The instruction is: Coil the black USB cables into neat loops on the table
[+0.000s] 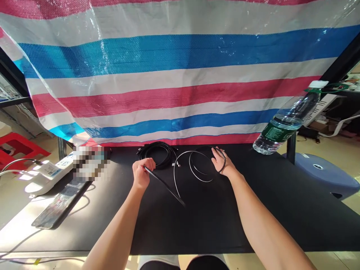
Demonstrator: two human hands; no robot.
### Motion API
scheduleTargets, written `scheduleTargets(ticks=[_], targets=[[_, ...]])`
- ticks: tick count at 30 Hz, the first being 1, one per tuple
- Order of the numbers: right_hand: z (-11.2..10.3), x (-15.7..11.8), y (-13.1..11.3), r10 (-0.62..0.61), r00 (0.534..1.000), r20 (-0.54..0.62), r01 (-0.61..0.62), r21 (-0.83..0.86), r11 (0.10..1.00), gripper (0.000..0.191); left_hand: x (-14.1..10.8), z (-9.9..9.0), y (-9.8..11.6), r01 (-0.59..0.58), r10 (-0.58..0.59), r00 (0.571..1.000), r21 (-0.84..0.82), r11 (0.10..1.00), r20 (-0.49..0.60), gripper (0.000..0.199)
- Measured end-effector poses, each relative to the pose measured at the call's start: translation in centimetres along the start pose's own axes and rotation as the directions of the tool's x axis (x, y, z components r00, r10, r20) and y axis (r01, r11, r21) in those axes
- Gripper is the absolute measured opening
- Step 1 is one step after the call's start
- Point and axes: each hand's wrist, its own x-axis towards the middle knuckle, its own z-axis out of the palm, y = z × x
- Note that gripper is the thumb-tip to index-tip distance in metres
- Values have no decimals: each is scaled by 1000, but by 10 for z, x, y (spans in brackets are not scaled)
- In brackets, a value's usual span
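A loose black cable (174, 170) runs in wide loops between my two hands over the black tabletop. My left hand (143, 173) is closed in a fist around one stretch of it, and the cable slants down to the right from there. Farther right, my right hand (222, 162) has a loop of the same cable around it, its fingers curled on the strand. Just behind my left hand lies a coiled bundle of black cable (157, 152), with small connector ends at its edges. The ends of the cable I hold are hard to make out.
At the left lie a white power strip (63, 165) with a plugged-in adapter and a phone (63, 202). A water bottle (287, 122) stands at the back right. Striped plastic sheeting (180, 90) hangs behind the table (202, 225). A blue stool (326, 174) is beyond the right edge.
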Motion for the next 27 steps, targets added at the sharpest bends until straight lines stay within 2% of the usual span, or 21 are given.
scheduleTargets(ticks=[6, 9, 11, 14, 16, 17, 18, 20, 22, 24, 26, 27], targets=[[-15, -5, -14, 178, 977, 116, -157, -172, 973, 58, 7, -7, 4, 49, -81, 992, -283, 958, -100, 71], [-20, -9, -19, 249, 966, 75, -233, -176, 957, 54, 11, -15, 7, 81, -182, 962, -426, 901, -202, 69], [-23, -11, -20, 284, 959, 15, -279, -157, 947, 44, 15, -18, 10, 114, -265, 929, -481, 870, -260, 65], [-25, -12, -15, 253, 966, -58, -257, -76, 963, 21, 20, -18, 16, 162, -365, 866, -500, 851, -341, 53], [-24, -10, -7, 225, 969, -100, -217, 84, 973, 11, 23, -17, 19, 180, -401, 828, -492, 852, -391, 39], [-23, -8, -3, 250, 958, -138, -216, 223, 951, 13, 24, -17, 20, 182, -412, 810, -489, 853, -417, 32], [-22, -6, 2, 309, 935, -177, -225, 379, 898, 17, 26, -18, 21, 181, -421, 793, -490, 853, -440, 27], [-22, -3, 12, 462, 861, -213, -238, 634, 736, 19, 29, -21, 24, 172, -446, 755, -511, 842, -481, 25], [-25, -2, 21, 581, 798, -162, -227, 812, 539, 17, 32, -28, 27, 162, -493, 703, -559, 813, -513, 30], [-31, -4, 30, 595, 801, -62, -168, 932, 322, 15, 35, -36, 29, 152, -554, 612, -604, 783, -564, 35], [-38, -8, 37, 543, 839, 10, -62, 995, 78, 10, 37, -45, 29, 167, -590, 551, -615, 771, -590, 32], [-41, -10, 39, 512, 859, 14, -13, 1000, -6, 9, 37, -50, 28, 189, -617, 519, -625, 758, -591, 32]])
